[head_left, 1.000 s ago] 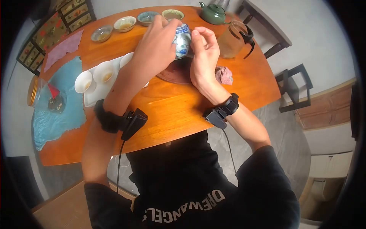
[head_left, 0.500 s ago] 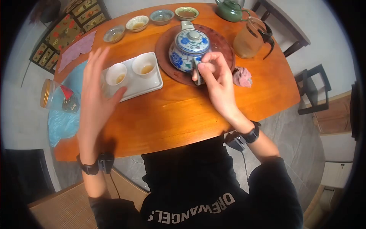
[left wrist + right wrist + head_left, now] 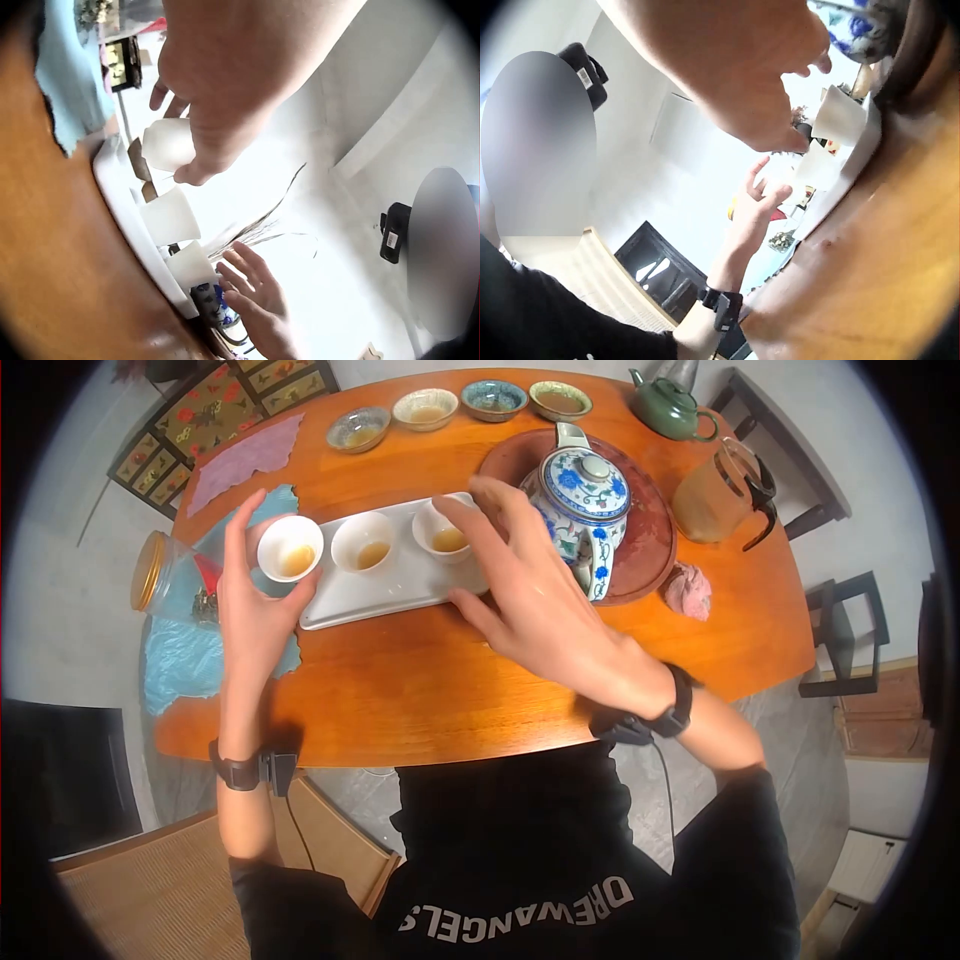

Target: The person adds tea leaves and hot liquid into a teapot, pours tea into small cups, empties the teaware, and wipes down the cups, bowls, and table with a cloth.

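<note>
My left hand (image 3: 262, 575) grips a small white cup (image 3: 290, 548) of amber tea, held just above the left end of a white tray (image 3: 385, 592). Two more white cups (image 3: 362, 542) (image 3: 447, 538) stand on the tray. My right hand (image 3: 490, 555) hovers open with spread fingers over the tray's right end, next to the nearest cup. Behind it, a blue-and-white teapot (image 3: 585, 488) sits on a round brown tray (image 3: 652, 545). In the left wrist view the held cup (image 3: 169, 145) is in my fingers. The right wrist view shows a cup (image 3: 840, 116) below my palm.
Several small glazed bowls (image 3: 425, 407) line the far edge. A green teapot (image 3: 668, 408), a glass pitcher (image 3: 718, 495) and a pink cloth (image 3: 688, 590) lie at the right. A blue cloth (image 3: 185, 660), a glass jar (image 3: 165, 575) and a pink mat (image 3: 245, 458) are at the left.
My left hand reached the tray and took hold of the left cup. My right hand let go of the teapot handle and moved left over the tray, fingers spread.
</note>
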Available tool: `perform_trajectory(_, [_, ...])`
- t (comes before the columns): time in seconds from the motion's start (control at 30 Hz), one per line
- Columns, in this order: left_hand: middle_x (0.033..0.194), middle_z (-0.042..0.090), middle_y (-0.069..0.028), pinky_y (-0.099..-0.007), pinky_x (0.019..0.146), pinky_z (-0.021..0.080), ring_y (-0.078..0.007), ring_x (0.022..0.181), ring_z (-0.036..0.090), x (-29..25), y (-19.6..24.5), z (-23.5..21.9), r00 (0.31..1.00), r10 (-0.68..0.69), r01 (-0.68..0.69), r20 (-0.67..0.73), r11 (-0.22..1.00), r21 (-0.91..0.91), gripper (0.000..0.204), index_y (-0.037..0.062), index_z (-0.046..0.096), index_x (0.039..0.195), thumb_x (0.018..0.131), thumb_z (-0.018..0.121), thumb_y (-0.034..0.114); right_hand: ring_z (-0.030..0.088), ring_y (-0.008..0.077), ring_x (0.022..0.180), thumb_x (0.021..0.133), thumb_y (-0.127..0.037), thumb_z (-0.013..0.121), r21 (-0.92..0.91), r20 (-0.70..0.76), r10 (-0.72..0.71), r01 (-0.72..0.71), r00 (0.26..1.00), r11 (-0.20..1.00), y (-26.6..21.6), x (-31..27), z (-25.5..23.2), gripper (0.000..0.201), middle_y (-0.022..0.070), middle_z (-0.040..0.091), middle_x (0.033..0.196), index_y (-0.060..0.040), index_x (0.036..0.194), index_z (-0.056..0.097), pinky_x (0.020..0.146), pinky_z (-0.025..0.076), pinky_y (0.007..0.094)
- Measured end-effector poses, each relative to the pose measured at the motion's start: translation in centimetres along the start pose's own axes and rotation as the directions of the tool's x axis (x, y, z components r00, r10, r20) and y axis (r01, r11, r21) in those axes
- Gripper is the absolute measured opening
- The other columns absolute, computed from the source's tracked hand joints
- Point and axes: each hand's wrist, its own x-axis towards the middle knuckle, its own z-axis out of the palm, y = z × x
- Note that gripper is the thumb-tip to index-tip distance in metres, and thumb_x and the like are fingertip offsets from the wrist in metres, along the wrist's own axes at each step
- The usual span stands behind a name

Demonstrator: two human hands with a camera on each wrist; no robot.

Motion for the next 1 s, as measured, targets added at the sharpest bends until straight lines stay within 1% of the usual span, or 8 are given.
perform_trajectory(0.13, [0.131, 0.07, -0.0089, -0.0393, 0.106, 0.046, -0.0267, 0.121, 0.065, 1.2, 1.8, -0.6, 0.992, 0.119, -0.124, 0.049, 0.985, 0.124, 0.089, 0.0123, 0.044, 0.152, 0.072, 0.078, -0.009, 0.041, 0.0598, 0.134, 0.085, -0.004, 0.072, -0.149, 0.124, 0.006, 0.012, 0.992, 0.989, 1.8, 1.4, 1.7, 0.07, 0.0404, 0.039, 0.142, 0.0142, 0.144, 0.038, 0.113, 0.041, 0.0532])
perform_trajectory(0.23, [0.13, 0.069, -0.0054, -0.0391, 0.103, 0.043, -0.0269, 0.122, 0.062, 1.8, 1.9, -1.1, 0.963, 0.214, -0.262, 0.162, 0.875, 0.406, 0.094, 0.0159, 0.047, 0.151, 0.067, 0.078, -0.011, 0.051, 0.0526, 0.125, 0.086, -0.005, 0.071, -0.154, 0.18, 0.072, -0.045, 0.981, 0.987, 2.3, 2.2, 2.0, 0.068, 0.0365, 0.049, 0.129, 0.0174, 0.142, 0.04, 0.104, 0.047, 0.0496])
perform_trajectory(0.3, [0.13, 0.069, -0.0046, -0.0391, 0.103, 0.042, -0.0263, 0.121, 0.06, 2.1, 2.2, -1.1, 0.951, 0.235, -0.3, 0.201, 0.854, 0.426, 0.095, 0.0177, 0.049, 0.151, 0.066, 0.077, -0.012, 0.059, 0.0469, 0.113, 0.087, -0.005, 0.069, -0.15, 0.199, 0.117, -0.087, 0.973, 0.985, 2.6, 2.5, 2.2, 0.064, 0.0322, 0.055, 0.117, 0.017, 0.141, 0.043, 0.095, 0.052, 0.0472])
perform_trajectory(0.57, [0.136, 0.065, 0.0, -0.0398, 0.103, 0.038, -0.0258, 0.118, 0.053, 2.9, 2.9, -0.4, 0.869, 0.344, -0.484, 0.357, 0.744, 0.461, 0.092, 0.021, 0.056, 0.147, 0.064, 0.076, -0.014, 0.061, 0.0461, 0.107, 0.084, -0.001, 0.069, -0.044, 0.154, 0.186, -0.182, 0.97, 0.982, 1.8, 3.6, 2.0, 0.063, 0.0279, 0.056, 0.118, 0.0069, 0.142, 0.046, 0.088, 0.054, 0.0486])
perform_trajectory(0.63, [0.146, 0.061, 0.0049, -0.0398, 0.103, 0.037, -0.0257, 0.117, 0.053, 3.2, 2.5, -0.1, 0.758, 0.519, -0.652, 0.395, 0.581, 0.487, 0.091, 0.0213, 0.059, 0.145, 0.063, 0.076, -0.013, 0.06, 0.0478, 0.109, 0.083, 0.002, 0.065, -0.022, 0.134, 0.144, -0.142, 0.98, 0.99, 1.7, 3.9, 2.1, 0.061, 0.0299, 0.055, 0.118, 0.0106, 0.14, 0.047, 0.089, 0.053, 0.0499])
perform_trajectory(0.77, [0.151, 0.058, 0.0098, -0.0393, 0.105, 0.036, -0.0247, 0.117, 0.053, 2.7, 2.3, -0.5, 0.746, 0.55, -0.659, 0.375, 0.531, 0.533, 0.09, 0.0217, 0.058, 0.145, 0.063, 0.076, -0.012, 0.059, 0.0456, 0.105, 0.079, 0.003, 0.065, -0.04, 0.022, 0.0, 0.001, 1.0, 0.999, 1.6, 5.0, 2.8, 0.06, 0.024, 0.058, 0.117, 0.005, 0.138, 0.051, 0.089, 0.052, 0.0502])
perform_trajectory(0.83, [0.151, 0.057, 0.0043, -0.0387, 0.106, 0.038, -0.0261, 0.123, 0.054, 2.3, 2.3, -1.2, 0.865, 0.431, -0.502, 0.258, 0.725, 0.471, 0.087, 0.0185, 0.056, 0.146, 0.066, 0.076, -0.013, 0.059, 0.0441, 0.104, 0.078, 0.004, 0.065, -0.075, -0.005, -0.057, 0.056, 0.998, 0.996, 1.5, 5.6, 3.3, 0.06, 0.0214, 0.059, 0.117, 0.0032, 0.137, 0.051, 0.088, 0.051, 0.0496])
perform_trajectory(1.0, [0.146, 0.062, -0.0071, -0.0379, 0.107, 0.043, -0.0248, 0.13, 0.059, -0.1, 0.9, -1.0, 0.972, 0.23, -0.235, 0.053, 0.965, 0.119, 0.086, 0.0138, 0.047, 0.15, 0.073, 0.076, -0.011, 0.057, 0.0332, 0.109, 0.079, 0.006, 0.065, -0.265, 0.052, -0.302, 0.305, 0.952, 0.915, 1.7, 6.9, 4.2, 0.052, 0.0093, 0.063, 0.115, -0.0055, 0.129, 0.06, 0.088, 0.047, 0.0444])
